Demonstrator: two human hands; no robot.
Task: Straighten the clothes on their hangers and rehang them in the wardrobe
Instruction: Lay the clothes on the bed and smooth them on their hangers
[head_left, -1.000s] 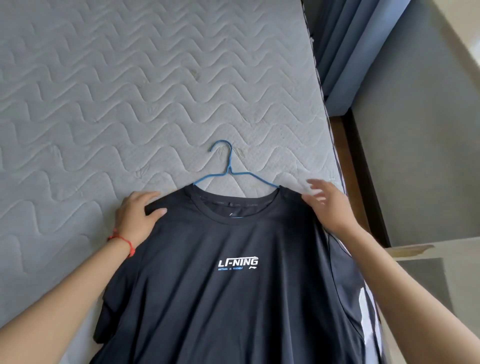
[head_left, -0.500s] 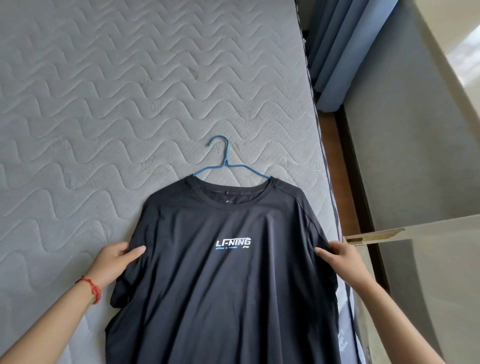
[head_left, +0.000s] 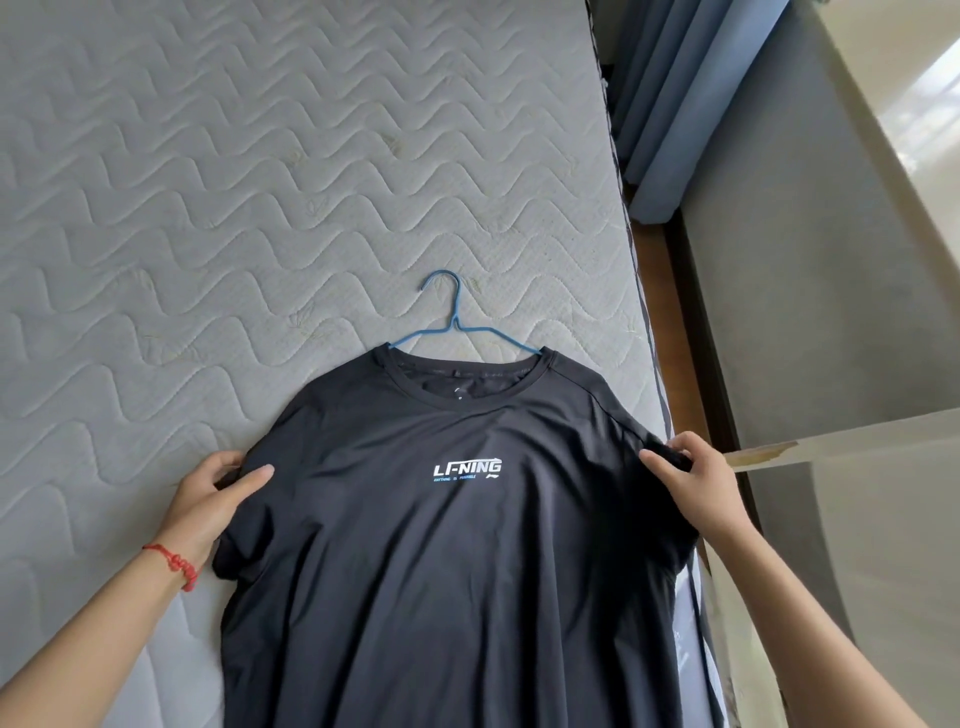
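A black Li-Ning T-shirt (head_left: 457, 545) lies front-up near the mattress's (head_left: 208, 208) right edge, on a blue wire hanger (head_left: 453, 332) whose hook points toward the far edge. The left hand (head_left: 218, 493) pinches the left sleeve; the right hand (head_left: 691, 478) grips bunched fabric at the right sleeve. The shoulders look seated on the hanger; smoothing seems nearly finished, with rehanging in the wardrobe not yet done.

Black T-shirt (head_left: 467, 545) on blue hanger (head_left: 453, 325), mattress (head_left: 208, 208)
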